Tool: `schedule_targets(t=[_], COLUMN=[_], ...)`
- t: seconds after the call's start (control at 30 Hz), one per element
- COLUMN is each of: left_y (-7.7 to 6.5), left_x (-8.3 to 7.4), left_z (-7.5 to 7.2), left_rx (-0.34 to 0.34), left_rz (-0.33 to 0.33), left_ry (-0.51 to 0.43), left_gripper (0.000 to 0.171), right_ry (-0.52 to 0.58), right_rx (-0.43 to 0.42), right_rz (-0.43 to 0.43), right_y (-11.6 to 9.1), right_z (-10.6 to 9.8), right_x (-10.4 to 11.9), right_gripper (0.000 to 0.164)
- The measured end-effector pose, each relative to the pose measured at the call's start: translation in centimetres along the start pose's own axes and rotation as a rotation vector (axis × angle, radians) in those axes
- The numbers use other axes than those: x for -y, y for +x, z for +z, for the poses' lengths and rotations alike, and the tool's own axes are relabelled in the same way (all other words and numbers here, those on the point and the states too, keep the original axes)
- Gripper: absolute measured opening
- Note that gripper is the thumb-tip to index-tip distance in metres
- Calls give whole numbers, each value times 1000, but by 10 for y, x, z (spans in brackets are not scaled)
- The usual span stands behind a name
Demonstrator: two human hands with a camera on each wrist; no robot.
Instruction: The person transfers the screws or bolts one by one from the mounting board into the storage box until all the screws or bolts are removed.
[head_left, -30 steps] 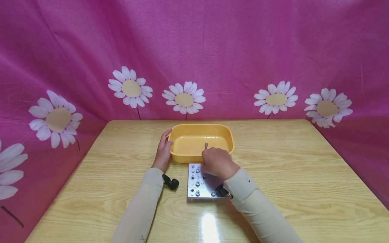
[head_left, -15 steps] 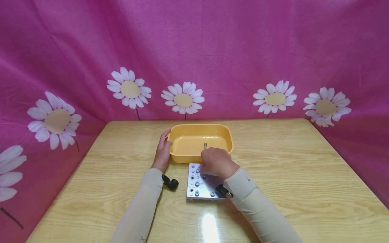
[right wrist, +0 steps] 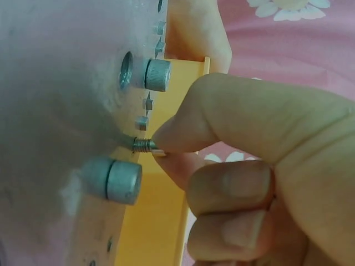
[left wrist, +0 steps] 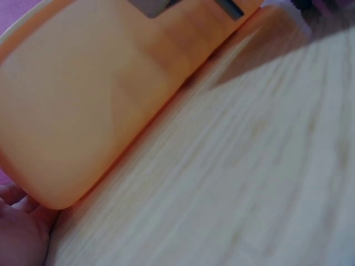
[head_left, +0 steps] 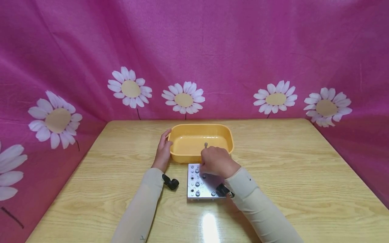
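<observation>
My right hand (head_left: 218, 162) pinches a bolt (right wrist: 143, 145) between thumb and index finger. Its threaded tip sits right at the face of a metal plate (head_left: 208, 189). Much of the shank is hidden by the fingers, while a small cylindrical head (head_left: 206, 144) shows beyond the hand in the head view. Several socket-head cap screws (right wrist: 124, 182) stand in the plate around open holes. My left hand (head_left: 163, 152) grips the left end of a yellow plastic tray (head_left: 186, 158), thumb at the rim and fingers along the outer side.
Behind the plate the tray stands on a wood-grain table (head_left: 291, 175). Black wrist cameras hang from both sleeves, the right one (head_left: 223, 190) over the plate's near right part. A pink curtain (head_left: 228, 50) with daisies closes off the back and sides.
Both hands stay in nearly the same place. The right hand shifts only very slightly at the plate, still pinching the bolt.
</observation>
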State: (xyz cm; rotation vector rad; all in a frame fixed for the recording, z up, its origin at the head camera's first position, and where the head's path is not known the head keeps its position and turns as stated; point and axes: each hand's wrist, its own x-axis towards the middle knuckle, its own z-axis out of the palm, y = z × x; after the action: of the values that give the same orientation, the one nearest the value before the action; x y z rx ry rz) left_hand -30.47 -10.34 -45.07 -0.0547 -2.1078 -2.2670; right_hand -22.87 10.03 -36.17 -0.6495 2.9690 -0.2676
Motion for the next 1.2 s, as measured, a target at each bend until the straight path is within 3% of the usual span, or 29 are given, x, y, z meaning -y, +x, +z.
schedule_targets(t=[0.53,1.2], left_y=[-2,0], left_x=[-3,-1], left_z=[0,-1], left_rx=[-4,0], left_rz=[6,-23], left_ry=[16,13], left_gripper=[53,53], right_ry=[52,41], right_rx=[33,-60], right_rz=[-1,-34], right_y=[-2,-6], right_z=[-9,-20], right_x=[1,-3], right_gripper=[14,14])
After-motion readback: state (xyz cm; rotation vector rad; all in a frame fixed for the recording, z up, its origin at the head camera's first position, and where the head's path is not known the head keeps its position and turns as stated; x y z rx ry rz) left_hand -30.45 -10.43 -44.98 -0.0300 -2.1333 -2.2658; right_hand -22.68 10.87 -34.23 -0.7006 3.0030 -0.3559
